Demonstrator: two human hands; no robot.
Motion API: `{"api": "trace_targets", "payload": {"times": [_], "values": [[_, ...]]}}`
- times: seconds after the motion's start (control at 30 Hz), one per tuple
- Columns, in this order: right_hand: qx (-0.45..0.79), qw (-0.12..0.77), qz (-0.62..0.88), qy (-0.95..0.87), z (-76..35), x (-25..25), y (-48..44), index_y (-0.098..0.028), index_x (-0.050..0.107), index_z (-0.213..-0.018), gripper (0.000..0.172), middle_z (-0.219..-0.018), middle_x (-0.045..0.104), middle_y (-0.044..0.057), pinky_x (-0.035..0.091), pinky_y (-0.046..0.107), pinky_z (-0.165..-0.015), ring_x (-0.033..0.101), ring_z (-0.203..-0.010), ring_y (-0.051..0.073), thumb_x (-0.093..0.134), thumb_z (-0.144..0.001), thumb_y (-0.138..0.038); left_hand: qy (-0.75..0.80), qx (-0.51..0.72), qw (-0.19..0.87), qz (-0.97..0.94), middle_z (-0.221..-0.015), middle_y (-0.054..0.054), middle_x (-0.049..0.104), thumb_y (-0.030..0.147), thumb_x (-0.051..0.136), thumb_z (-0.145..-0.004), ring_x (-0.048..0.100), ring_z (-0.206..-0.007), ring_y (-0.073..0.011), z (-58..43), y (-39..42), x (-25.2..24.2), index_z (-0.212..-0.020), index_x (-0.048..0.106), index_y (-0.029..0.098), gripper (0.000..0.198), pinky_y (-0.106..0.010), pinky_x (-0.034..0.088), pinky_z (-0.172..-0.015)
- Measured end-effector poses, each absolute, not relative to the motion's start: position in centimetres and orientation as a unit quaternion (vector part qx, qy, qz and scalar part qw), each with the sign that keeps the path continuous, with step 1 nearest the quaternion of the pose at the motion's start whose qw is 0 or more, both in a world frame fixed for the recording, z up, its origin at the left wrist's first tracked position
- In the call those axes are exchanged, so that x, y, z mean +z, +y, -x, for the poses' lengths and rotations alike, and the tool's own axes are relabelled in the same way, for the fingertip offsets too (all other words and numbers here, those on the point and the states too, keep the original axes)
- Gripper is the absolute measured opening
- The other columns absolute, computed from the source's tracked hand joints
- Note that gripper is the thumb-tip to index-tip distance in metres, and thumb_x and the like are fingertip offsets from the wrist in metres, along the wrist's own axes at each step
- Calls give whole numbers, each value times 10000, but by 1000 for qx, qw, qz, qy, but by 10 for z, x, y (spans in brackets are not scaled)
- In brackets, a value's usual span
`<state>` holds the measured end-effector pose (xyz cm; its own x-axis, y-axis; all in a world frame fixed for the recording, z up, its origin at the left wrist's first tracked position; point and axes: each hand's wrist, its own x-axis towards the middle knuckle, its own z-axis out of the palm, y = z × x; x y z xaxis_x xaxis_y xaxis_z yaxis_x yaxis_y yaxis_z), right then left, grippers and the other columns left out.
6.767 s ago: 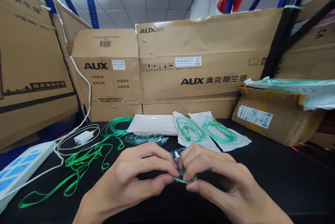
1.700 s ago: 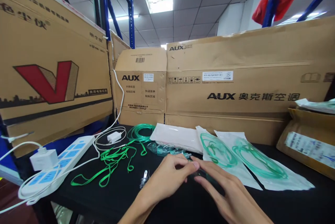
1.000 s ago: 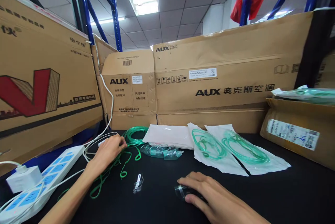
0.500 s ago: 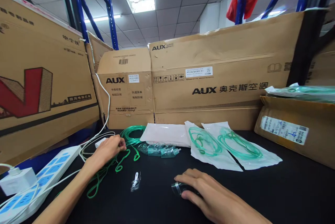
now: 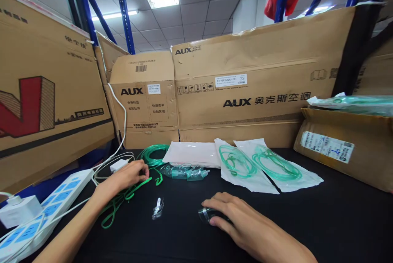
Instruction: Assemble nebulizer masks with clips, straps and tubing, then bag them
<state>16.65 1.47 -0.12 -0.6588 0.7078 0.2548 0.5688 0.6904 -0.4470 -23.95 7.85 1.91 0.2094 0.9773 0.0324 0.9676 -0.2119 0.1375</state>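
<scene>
My left hand (image 5: 127, 175) reaches out to the left and its fingers are closed on a green elastic strap (image 5: 123, 199) from the tangle on the black table (image 5: 322, 222). My right hand (image 5: 233, 218) lies over a clear plastic mask piece (image 5: 205, 214) near the front, pressing it to the table with bent fingers. A small clear clip (image 5: 157, 208) lies between the hands. Behind them are a coil of green tubing (image 5: 153, 154), clear connector parts (image 5: 186, 171) and two sealed bags of green tubing (image 5: 245, 164).
A white power strip (image 5: 39, 218) with a plugged adapter and white cables sits at the left edge. Large cardboard boxes (image 5: 245, 87) wall in the back and left. A smaller box (image 5: 340, 148) with bagged tubing on top stands at the right. A flat white pouch (image 5: 192, 153) lies at the back.
The left hand left the mask piece and went left to the green straps, closing on one and pulling it slightly nearer. The right hand stayed on the mask piece on the table.
</scene>
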Motion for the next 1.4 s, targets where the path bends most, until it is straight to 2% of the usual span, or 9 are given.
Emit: {"api": "trace_targets", "payload": {"times": [0.07,0.23,0.33,0.43,0.63,0.77,1.07,1.27,1.4], "values": [[169,194,363,-895,-165,1,15,-332,639,-1338,326,-1333,657,40,494,403,-1081,626,-1231,251,570,-1020,-333,613,69,48,-786,-1040,-42,644,233,613,-852,612,-936,-231,238,71,22,-1021,668,216,179,-324,463,-831],[162,172,381,-894,-161,8,11,-322,623,-1345,327,-1322,651,39,502,425,-1079,631,-1221,247,547,-1029,-292,542,79,86,-832,-1269,-9,568,90,528,-820,568,-1127,-211,230,53,27,-1388,509,351,625,-310,432,-985],[137,173,380,-898,-160,9,9,-305,626,-1335,333,-1288,661,45,512,418,-1069,645,-1192,241,562,-1015,-234,506,71,108,-853,-1310,-7,543,30,503,-779,542,-1206,-217,224,52,25,-1444,485,390,756,-323,402,-1052],[123,176,371,-903,-159,9,7,-290,641,-1315,333,-1259,675,54,524,413,-1054,656,-1173,244,576,-1003,-198,493,69,123,-859,-1307,-13,556,42,503,-788,555,-1193,-226,218,57,22,-1335,599,351,635,-327,404,-1049],[133,142,382,-903,-156,19,3,-263,635,-1336,338,-1285,669,83,520,466,-1049,654,-1173,263,553,-1017,-186,513,75,135,-844,-1053,-14,634,153,523,-882,604,-912,-189,209,63,23,-1099,651,241,267,-276,460,-832],[149,135,385,-901,-156,22,4,-262,623,-1356,344,-1278,667,78,503,456,-1064,642,-1186,254,556,-1024,-207,510,85,119,-848,-991,-11,648,215,560,-908,608,-960,-198,206,62,25,-926,667,220,108,-280,446,-869],[225,136,407,-875,-170,20,10,-329,599,-1394,379,-1466,585,51,377,426,-1184,509,-1393,250,572,-1017,-355,546,254,-14,-798,-1006,-38,715,391,491,-996,621,-908,-221,150,32,96,-1073,661,231,245,-325,452,-837],[226,154,437,-857,-208,17,22,-303,631,-1342,377,-1401,629,47,419,394,-1132,567,-1322,257,570,-986,-413,505,220,130,-825,-928,21,746,291,592,-940,662,-864,-184,73,16,79,-973,733,259,148,-268,451,-793],[209,148,483,-838,-227,19,25,-288,639,-1319,382,-1351,655,58,438,413,-1102,586,-1291,276,555,-968,-411,518,183,163,-819,-934,13,728,311,607,-935,650,-974,-220,58,20,42,-1007,759,304,169,-284,461,-803]]}}
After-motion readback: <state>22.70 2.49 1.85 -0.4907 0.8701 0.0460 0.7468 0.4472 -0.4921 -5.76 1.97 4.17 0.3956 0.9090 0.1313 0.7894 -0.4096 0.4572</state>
